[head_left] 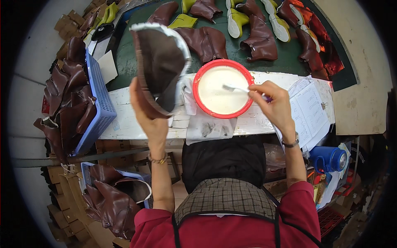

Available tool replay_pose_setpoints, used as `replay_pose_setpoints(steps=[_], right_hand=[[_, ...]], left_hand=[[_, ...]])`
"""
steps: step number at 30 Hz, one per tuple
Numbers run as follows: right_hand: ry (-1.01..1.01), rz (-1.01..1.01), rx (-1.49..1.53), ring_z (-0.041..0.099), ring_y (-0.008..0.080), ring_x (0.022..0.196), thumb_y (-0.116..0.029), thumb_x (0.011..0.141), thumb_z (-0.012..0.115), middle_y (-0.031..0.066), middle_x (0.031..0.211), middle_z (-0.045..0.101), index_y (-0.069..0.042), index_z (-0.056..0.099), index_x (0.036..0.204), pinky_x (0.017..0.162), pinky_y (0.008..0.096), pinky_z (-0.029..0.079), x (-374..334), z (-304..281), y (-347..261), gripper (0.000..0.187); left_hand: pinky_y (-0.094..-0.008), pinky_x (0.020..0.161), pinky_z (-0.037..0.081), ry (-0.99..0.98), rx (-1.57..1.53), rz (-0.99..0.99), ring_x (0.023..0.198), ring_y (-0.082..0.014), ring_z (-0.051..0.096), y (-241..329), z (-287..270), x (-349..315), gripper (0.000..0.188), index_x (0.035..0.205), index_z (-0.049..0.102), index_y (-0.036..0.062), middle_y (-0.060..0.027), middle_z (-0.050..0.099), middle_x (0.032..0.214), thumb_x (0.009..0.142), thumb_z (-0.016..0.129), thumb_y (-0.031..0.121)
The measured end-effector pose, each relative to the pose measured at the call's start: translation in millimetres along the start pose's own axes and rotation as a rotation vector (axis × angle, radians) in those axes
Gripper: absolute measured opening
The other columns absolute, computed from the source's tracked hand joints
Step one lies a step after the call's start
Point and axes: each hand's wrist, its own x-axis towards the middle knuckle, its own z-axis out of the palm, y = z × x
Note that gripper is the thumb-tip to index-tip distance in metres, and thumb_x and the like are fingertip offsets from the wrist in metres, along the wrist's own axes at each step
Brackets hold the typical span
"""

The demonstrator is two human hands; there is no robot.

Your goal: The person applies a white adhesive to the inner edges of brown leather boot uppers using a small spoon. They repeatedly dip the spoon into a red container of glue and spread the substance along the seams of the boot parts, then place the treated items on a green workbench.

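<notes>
My left hand [149,120] is closed around a brown leather boot upper [147,101], held up above the white bench on the left. Its wide opening faces me, showing a dark lining and a whitish edge all round. In my right hand [271,105] a small toothbrush-like brush [236,88] is pinched, with its head over the red-rimmed bowl [197,103]. Milky white liquid [219,99] fills that bowl. Whether the bristles touch the liquid I cannot tell.
Brown boot uppers and yellow-green lasts with pale soles [237,25] lie on the green conveyor belt [124,62] beyond. Blue baskets [99,111] at left hold more uppers. Papers [308,109] and a blue flask [328,159] are at right.
</notes>
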Motion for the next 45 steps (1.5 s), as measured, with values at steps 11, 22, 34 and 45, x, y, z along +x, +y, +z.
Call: replay_pose_setpoints(steps=[11, 22, 34, 45], right_hand=[[0.083, -0.147, 0.004, 0.061, 0.0212, 0.064, -0.016, 0.090, 0.079, 0.0061, 0.086, 0.067, -0.006, 0.080, 0.104, 0.061, 0.0329, 0.048, 33.1, -15.8, 15.5, 0.017], [-0.039, -0.435, 0.142, 0.062, 0.0167, 0.069, -0.016, 0.089, 0.081, 0.0037, 0.084, 0.070, -0.008, 0.082, 0.098, 0.069, 0.0330, 0.042, 70.6, -7.2, -4.7, 0.013], [-0.213, -0.626, 0.046, 0.063, 0.0148, 0.082, -0.017, 0.087, 0.082, 0.0014, 0.088, 0.070, -0.010, 0.082, 0.100, 0.081, 0.0324, 0.036, 100.9, -29.5, -41.3, 0.015], [-0.366, -0.848, -0.001, 0.060, 0.0136, 0.088, -0.022, 0.084, 0.085, -0.0026, 0.090, 0.067, -0.015, 0.083, 0.101, 0.088, 0.0338, 0.037, 113.7, -1.2, -78.6, 0.019]], left_hand=[[-0.0299, 0.042, 0.036, -0.023, -0.539, -0.986, 0.044, -0.0182, 0.046, 34.2, -68.7, -29.0, 0.030, 0.092, 0.065, -0.0089, -0.0128, 0.059, 0.067, 0.064, 0.054, -0.008], [-0.0376, 0.054, 0.046, 0.135, -0.764, -0.920, 0.053, -0.0288, 0.062, 10.6, -76.9, -56.4, 0.013, 0.060, 0.063, -0.0038, -0.0198, 0.066, 0.065, 0.048, 0.060, -0.007], [-0.0294, 0.039, 0.031, -0.450, -0.765, -1.044, 0.039, -0.0149, 0.043, 33.3, -48.1, -47.8, 0.042, 0.107, 0.064, -0.0146, -0.0115, 0.054, 0.053, 0.065, 0.058, -0.014], [-0.0285, 0.038, 0.030, -0.736, -0.779, -1.299, 0.040, -0.0113, 0.045, 40.7, -18.9, -45.9, 0.048, 0.113, 0.063, -0.0133, -0.0073, 0.055, 0.057, 0.065, 0.057, -0.017]])
